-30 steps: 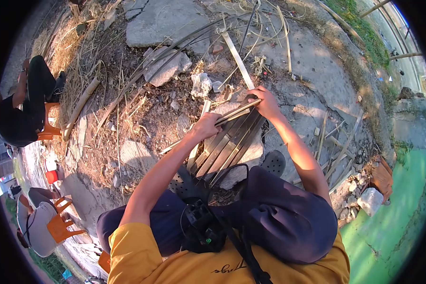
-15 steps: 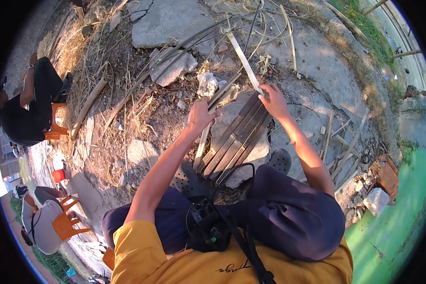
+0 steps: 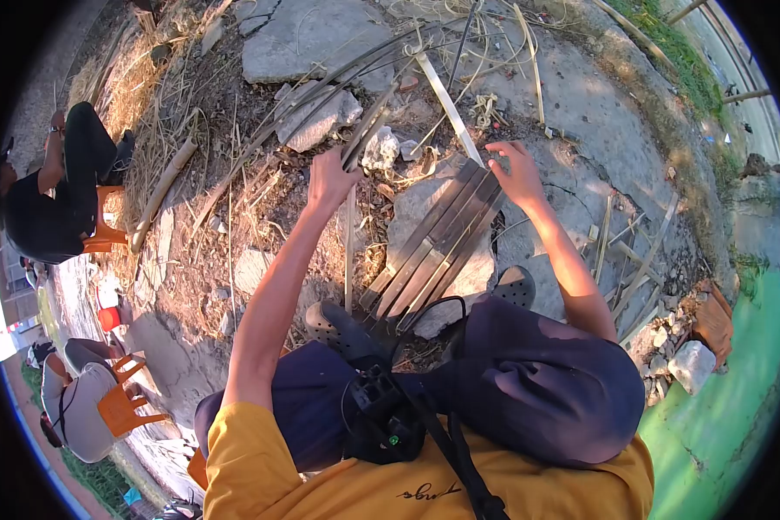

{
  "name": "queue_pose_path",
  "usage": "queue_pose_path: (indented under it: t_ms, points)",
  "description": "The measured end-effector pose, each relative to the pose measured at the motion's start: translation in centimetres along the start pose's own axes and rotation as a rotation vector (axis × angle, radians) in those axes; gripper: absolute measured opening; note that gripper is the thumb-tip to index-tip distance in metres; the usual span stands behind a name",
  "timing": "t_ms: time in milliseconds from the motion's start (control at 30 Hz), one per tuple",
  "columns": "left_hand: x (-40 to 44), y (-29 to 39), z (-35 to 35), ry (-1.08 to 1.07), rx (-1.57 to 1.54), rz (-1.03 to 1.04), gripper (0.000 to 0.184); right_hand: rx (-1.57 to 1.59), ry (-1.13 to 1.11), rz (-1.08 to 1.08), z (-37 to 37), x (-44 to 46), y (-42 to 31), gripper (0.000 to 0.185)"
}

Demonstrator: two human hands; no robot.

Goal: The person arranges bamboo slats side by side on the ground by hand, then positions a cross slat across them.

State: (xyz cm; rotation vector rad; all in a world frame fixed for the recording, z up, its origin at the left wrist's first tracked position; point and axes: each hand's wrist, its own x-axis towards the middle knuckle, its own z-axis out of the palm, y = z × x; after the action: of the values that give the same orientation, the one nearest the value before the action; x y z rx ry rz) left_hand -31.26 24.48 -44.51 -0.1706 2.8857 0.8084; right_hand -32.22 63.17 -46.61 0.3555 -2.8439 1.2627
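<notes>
My left hand is closed around thin bamboo strips, held left of a row of dark wooden slats. The slats lie side by side on a flat stone in front of my feet. Near their far end my right hand is apart from them, fingers spread and slightly curled, with nothing in it. A pale flat strip runs away from the far end of the slats. Below my left hand, a thin light stick points toward my shoe.
White rubble and a broken slab lie beyond the slats. Loose sticks are at the right, beside rubble and a white block. Two people sit on orange chairs at the left. A bamboo piece lies near them.
My left hand has moved left with the strips, away from the slats, and they now point more steeply away from me. My right hand has let go near the pale strip and opened.
</notes>
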Motion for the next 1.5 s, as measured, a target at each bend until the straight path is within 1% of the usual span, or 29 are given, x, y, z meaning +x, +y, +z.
queue_pose_path:
  t_ms: [100, 167, 233, 300, 367, 433, 500, 567, 633, 667, 733, 767, 833, 867, 900, 967, 1000, 1033, 1100, 1133, 1167, 1233, 1267, 1300, 1333, 1367, 1400, 1467, 1500]
  points:
    - [1.5, 1.6, -3.6, 0.064, -0.061, 0.055, 0.058, 0.028, 0.033, 0.005, -0.1, -0.1, 0.1, 0.03]
    - [2.2, 3.4, -5.0, -0.002, -0.212, 0.094, 0.064, 0.033, 0.055, -0.005, 0.3, -0.2, -0.1, 0.031]
    - [2.9, 4.8, -4.8, -0.048, -0.228, 0.094, 0.063, 0.034, 0.081, -0.009, 1.0, -0.6, -0.9, 0.032]
    - [3.0, 6.7, -3.5, -0.009, -0.223, 0.172, 0.067, 0.28, -0.109, 0.208, 3.0, -1.3, -2.7, 0.038]
    - [2.8, 8.5, -1.9, -0.093, -0.25, 0.168, 0.073, 0.539, -0.199, 0.233, 6.6, -2.4, -3.5, 0.045]
    - [3.2, 8.7, 1.2, -0.123, -0.274, 0.24, 0.073, 0.652, -0.309, 0.343, 8.1, -3.1, -6.4, 0.051]
    - [3.3, 9.4, 3.7, -0.176, -0.296, 0.2, 0.069, 0.652, -0.298, 0.373, 9.6, -2.9, -8.0, 0.049]
    - [2.9, 10.3, 4.7, -0.233, -0.327, 0.195, 0.057, 0.662, -0.287, 0.408, 10.4, -2.7, -7.8, 0.047]
    - [3.0, 10.3, 5.5, -0.253, -0.352, 0.165, 0.052, 0.64, -0.23, 0.585, 10.8, -1.9, -7.2, 0.041]
    - [3.0, 10.1, 5.6, -0.254, -0.348, 0.167, 0.052, 0.582, -0.196, 0.612, 10.7, -1.9, -6.8, 0.035]
    - [3.1, 8.9, 6.0, -0.262, -0.336, 0.235, 0.048, 0.572, -0.186, 0.602, 10.2, -1.7, -6.1, 0.033]
    - [3.1, 8.3, 6.2, -0.264, -0.334, 0.236, 0.048, 0.558, -0.182, 0.591, 9.9, -1.6, -5.7, 0.032]
    - [2.9, 6.6, 6.2, -0.382, -0.172, 0.176, 0.046, 0.564, -0.203, 0.606, 9.7, -1.4, -5.3, 0.029]
    - [2.9, 5.6, 6.4, -0.475, -0.177, 0.154, 0.045, 0.568, -0.225, 0.618, 9.6, -1.3, -5.1, 0.028]
    - [2.6, 5.1, 6.5, -0.478, -0.175, 0.153, 0.045, 0.57, -0.224, 0.621, 9.2, -1.0, -5.2, 0.028]
    - [1.7, 4.1, 6.8, -0.629, -0.177, 0.173, 0.043, 0.418, -0.362, 0.601, 8.1, -0.5, -4.9, 0.031]
    - [1.4, 3.6, 7.5, -0.535, -0.151, 0.329, 0.04, 0.281, -0.395, 0.552, 7.6, -0.3, -4.6, 0.031]
    - [1.2, 3.1, 8.2, -0.542, -0.15, 0.33, 0.04, 0.283, -0.395, 0.559, 7.4, -0.2, -4.3, 0.031]
    - [0.4, 2.7, 9.1, -0.571, -0.18, 0.237, 0.039, -0.047, -0.176, 0.232, 7.1, 0.1, -3.8, 0.028]
    - [0.1, 2.8, 9.2, -0.574, -0.181, 0.24, 0.039, -0.016, -0.118, 0.234, 6.9, 0.0, -3.6, 0.023]
    - [-0.3, 2.9, 9.3, -0.566, -0.218, 0.194, 0.04, -0.018, -0.117, 0.236, 6.8, 0.0, -3.4, 0.023]
    - [-1.0, 3.0, 9.6, -0.544, -0.293, 0.101, 0.041, -0.101, 0.012, 0.199, 6.7, 0.0, -2.6, 0.021]
    - [-1.2, 3.1, 9.6, -0.543, -0.294, 0.101, 0.041, -0.072, -0.004, 0.184, 6.6, 0.1, -2.2, 0.025]
    - [-1.3, 3.2, 9.7, -0.508, -0.227, 0.115, 0.045, -0.073, -0.005, 0.183, 6.4, 0.2, -2.2, 0.025]
    - [-1.4, 3.3, 9.8, -0.474, -0.16, 0.128, 0.048, -0.218, 0.078, 0.108, 6.3, 0.3, -2.1, 0.029]
    - [-1.5, 3.4, 9.8, -0.473, -0.161, 0.128, 0.048, -0.362, 0.161, 0.032, 6.1, 0.3, -2.1, 0.035]
    - [-1.5, 3.5, 9.8, -0.443, -0.096, 0.147, 0.05, -0.361, 0.161, 0.032, 6.0, 0.3, -1.8, 0.035]
    - [-1.7, 3.4, 9.7, -0.413, -0.029, 0.168, 0.052, -0.427, 0.063, 0.073, 5.7, 0.6, -1.0, 0.044]
    - [-2.0, 3.3, 9.7, -0.371, -0.027, 0.188, 0.047, -0.428, 0.066, 0.075, 5.8, 1.0, -0.3, 0.044]
